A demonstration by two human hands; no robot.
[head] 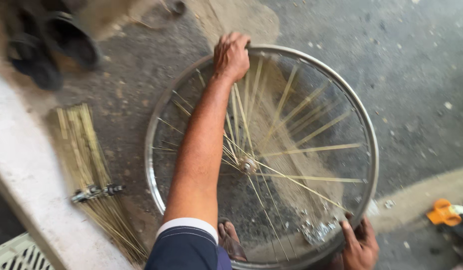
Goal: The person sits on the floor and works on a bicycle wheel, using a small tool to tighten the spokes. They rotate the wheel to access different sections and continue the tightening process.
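Bicycle wheel rim (367, 131), bare metal, no tyre, laced with thin brass-coloured spokes (311, 149) running to a small central hub (248, 165); item lies flat or nearly so on grey, dusty concrete ground (416, 65), its axle axis pointing roughly up toward the camera, so the hoop has no single long axis and presents its full round face. Left hand (231, 55) is at the far edge, fingers curled closed over the rim, forearm stretched across the spokes. Right hand (360, 245) is at the near edge, fingers wrapped on the rim from below; the fingertips themselves are mostly hidden. A sandalled foot (230, 241) sits under the near part of the hoop, just beside the sleeve. Associated stock: a bundle of loose spokes (86, 150) lying on the ground left of the wheel, well apart from it, with a small dark metal axle part (97, 191) laid across it; dark footwear (46, 47) at upper left; an orange-handled tool (444, 212) at far right. Condition risks, as judged: several spokes look slack or unevenly spread, so a twist between the two gripping hands could bend them or pull the rim out of true; the forearm resting across the spokes could press them down; a slipped grip would drop the rim onto the foot below.
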